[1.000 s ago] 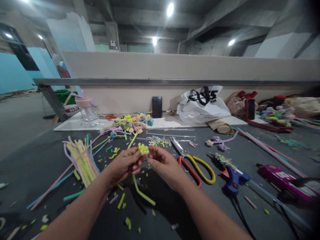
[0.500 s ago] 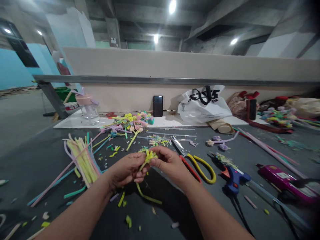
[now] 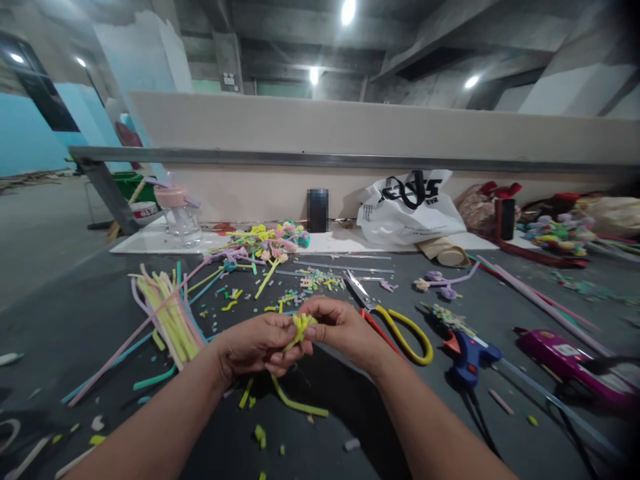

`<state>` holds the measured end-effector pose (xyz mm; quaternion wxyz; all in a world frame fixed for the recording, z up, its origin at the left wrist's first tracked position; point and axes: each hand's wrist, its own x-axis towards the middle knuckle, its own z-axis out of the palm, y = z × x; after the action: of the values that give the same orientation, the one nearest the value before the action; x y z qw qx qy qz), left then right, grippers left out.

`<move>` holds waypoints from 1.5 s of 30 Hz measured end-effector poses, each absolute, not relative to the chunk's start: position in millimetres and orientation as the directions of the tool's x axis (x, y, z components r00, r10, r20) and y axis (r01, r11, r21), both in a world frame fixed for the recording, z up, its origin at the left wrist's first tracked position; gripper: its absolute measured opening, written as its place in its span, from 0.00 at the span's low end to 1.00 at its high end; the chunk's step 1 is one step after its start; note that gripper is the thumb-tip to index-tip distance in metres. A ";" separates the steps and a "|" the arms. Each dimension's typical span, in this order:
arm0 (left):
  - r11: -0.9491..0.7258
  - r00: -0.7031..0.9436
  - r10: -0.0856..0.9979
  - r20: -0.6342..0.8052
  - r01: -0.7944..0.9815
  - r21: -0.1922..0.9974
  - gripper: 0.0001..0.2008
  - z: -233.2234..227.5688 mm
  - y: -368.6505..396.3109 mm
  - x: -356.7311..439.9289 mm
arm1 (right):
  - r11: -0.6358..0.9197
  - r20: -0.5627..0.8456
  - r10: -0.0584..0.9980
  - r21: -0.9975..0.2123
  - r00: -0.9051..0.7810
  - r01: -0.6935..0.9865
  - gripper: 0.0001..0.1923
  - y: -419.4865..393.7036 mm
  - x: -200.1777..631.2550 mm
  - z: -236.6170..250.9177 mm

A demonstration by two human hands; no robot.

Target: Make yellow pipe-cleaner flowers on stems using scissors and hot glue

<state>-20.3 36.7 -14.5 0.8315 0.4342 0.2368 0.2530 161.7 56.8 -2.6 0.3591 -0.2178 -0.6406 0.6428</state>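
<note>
The yellow-green pipe cleaner [image 3: 300, 328] sits pinched between both hands above the dark table [image 3: 75, 313], its stem trailing down to the surface. It looks light, fuzzy and easily bent, best held at the twisted knot. The left hand [image 3: 257, 343] and right hand [image 3: 340, 327] are closed on it; fingers hide the knot's shape. Scissors [image 3: 395, 323] lie just beside the right hand.

Left hand [image 3: 257, 345] and right hand [image 3: 340, 329] together at centre, fingers [image 3: 280, 363] pinched, forearms converging.
</note>
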 end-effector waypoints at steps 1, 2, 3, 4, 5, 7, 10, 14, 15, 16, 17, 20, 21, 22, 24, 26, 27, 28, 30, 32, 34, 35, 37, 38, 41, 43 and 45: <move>0.491 0.760 0.628 -0.168 -0.220 0.843 0.12 -15.5 36.8 -20.4 | 0.116 0.191 0.755 -0.980 -0.628 -0.160 0.07 56.7 162.0 -1.8; 0.485 0.757 0.633 -0.161 -0.226 0.845 0.12 -16.1 37.0 -20.3 | 0.149 0.204 0.768 -0.979 -0.607 -0.141 0.07 56.6 162.1 -1.1; 0.477 0.751 0.641 -0.156 -0.231 0.848 0.11 -16.3 37.1 -20.1 | 0.169 0.214 0.778 -0.977 -0.590 -0.131 0.07 56.4 162.0 -0.4; 0.466 0.742 0.653 -0.151 -0.237 0.853 0.11 -16.0 37.2 -19.8 | 0.169 0.215 0.783 -0.977 -0.583 -0.133 0.08 56.2 161.7 0.1; 0.454 0.727 0.671 -0.148 -0.243 0.857 0.11 -15.3 37.3 -19.3 | 0.149 0.207 0.784 -0.978 -0.585 -0.147 0.09 55.8 161.3 0.5; 0.416 0.675 0.723 -0.147 -0.254 0.873 0.12 -13.3 37.7 -18.0 | 0.082 0.183 0.786 -0.977 -0.591 -0.194 0.14 55.2 160.0 0.5; 0.315 0.562 0.819 -0.118 -0.269 0.910 0.13 -11.6 38.7 -15.2 | 0.067 0.190 0.830 -0.967 -0.524 -0.245 0.21 55.6 157.9 -0.9; 0.140 0.415 0.909 -0.018 -0.267 0.953 0.13 -15.9 42.2 -10.3 | 0.182 0.277 0.891 -0.943 -0.358 -0.278 0.16 58.0 156.4 -2.5; 0.106 0.382 0.924 0.000 -0.257 0.961 0.13 -17.6 43.3 -9.1 | 0.206 0.295 0.900 -0.936 -0.321 -0.285 0.13 58.1 156.1 -2.2; 0.076 0.351 0.936 0.015 -0.245 0.967 0.13 -19.4 44.5 -7.9 | 0.223 0.304 0.906 -0.934 -0.293 -0.280 0.10 57.8 155.8 -1.5; 0.049 0.323 0.946 0.029 -0.232 0.972 0.13 -21.0 45.5 -7.0 | 0.233 0.305 0.911 -0.936 -0.279 -0.264 0.09 57.2 155.5 -0.5; -0.014 0.265 0.962 0.057 -0.161 0.987 0.14 -23.6 47.4 -5.6 | 0.223 0.274 0.911 -0.956 -0.308 -0.189 0.10 53.7 154.1 2.7; -0.035 0.258 0.964 0.067 -0.125 0.991 0.15 -23.8 47.4 -5.6 | 0.221 0.266 0.909 -0.960 -0.322 -0.170 0.10 52.7 153.6 3.2; -0.057 0.257 0.963 0.078 -0.086 0.995 0.15 -23.5 47.2 -5.9 | 0.223 0.263 0.907 -0.963 -0.330 -0.152 0.11 51.9 153.1 3.4; -0.109 0.270 0.957 0.109 -0.015 0.994 0.16 -21.8 46.1 -6.6 | 0.237 0.263 0.906 -0.964 -0.333 -0.117 0.11 51.6 152.2 2.4; -0.159 0.294 0.946 0.140 0.040 0.986 0.16 -18.7 44.3 -7.0 | 0.250 0.262 0.905 -0.965 -0.334 -0.079 0.10 52.7 151.6 0.1; -0.179 0.303 0.941 0.151 0.069 0.981 0.16 -16.7 43.3 -7.0 | 0.254 0.259 0.906 -0.965 -0.335 -0.060 0.10 53.7 151.4 -1.3; -0.193 0.308 0.939 0.155 0.097 0.976 0.16 -14.6 42.4 -6.9 | 0.259 0.257 0.907 -0.965 -0.335 -0.040 0.10 54.7 151.3 -2.8; -0.209 0.307 0.939 0.157 0.145 0.967 0.17 -10.9 41.1 -6.6 | 0.268 0.253 0.911 -0.964 -0.326 0.000 0.09 57.0 151.2 -5.8; -0.238 0.279 0.943 0.180 0.190 0.953 0.16 -9.0 40.7 -6.5 | 0.269 0.252 0.922 -0.963 -0.294 0.017 0.08 59.1 151.0 -8.5; -0.266 0.218 0.952 0.215 0.244 0.933 0.16 -9.8 41.2 -6.7 | 0.260 0.249 0.935 -0.966 -0.252 0.010 0.07 60.6 150.8 -10.7; -0.265 0.178 0.958 0.223 0.269 0.926 0.16 -10.8 41.6 -6.8 | 0.260 0.252 0.940 -0.966 -0.229 0.006 0.07 61.2 150.6 -11.7; -0.215 0.101 0.976 0.194 0.278 0.936 0.15 -12.9 43.0 -6.6 | 0.265 0.259 0.947 -0.964 -0.191 0.005 0.06 61.9 150.2 -13.1; -0.176 0.068 0.984 0.164 0.255 0.951 0.15 -13.2 43.8 -6.2 | 0.264 0.259 0.949 -0.965 -0.177 0.000 0.05 62.0 149.9 -13.7; -0.045 -0.002 0.999 0.045 0.133 0.990 0.13 -8.1 46.7 -4.6 | 0.189 0.206 0.963 -0.976 -0.175 -0.106 0.06 60.9 149.2 -14.3; 0.030 -0.024 0.999 -0.028 0.070 0.997 0.13 -0.4 48.4 -3.8 | 0.098 0.146 0.965 -0.971 -0.217 -0.220 0.07 59.5 148.9 -14.0; 0.072 -0.025 0.997 -0.071 0.063 0.995 0.13 6.7 49.1 -3.6 | 0.038 0.120 0.960 -0.951 -0.253 -0.307 0.08 58.3 148.6 -13.3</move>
<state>-3.6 49.1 6.7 0.4956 0.4920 0.5388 0.4712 148.6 58.3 -13.3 0.5173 -0.3256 -0.5014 0.6124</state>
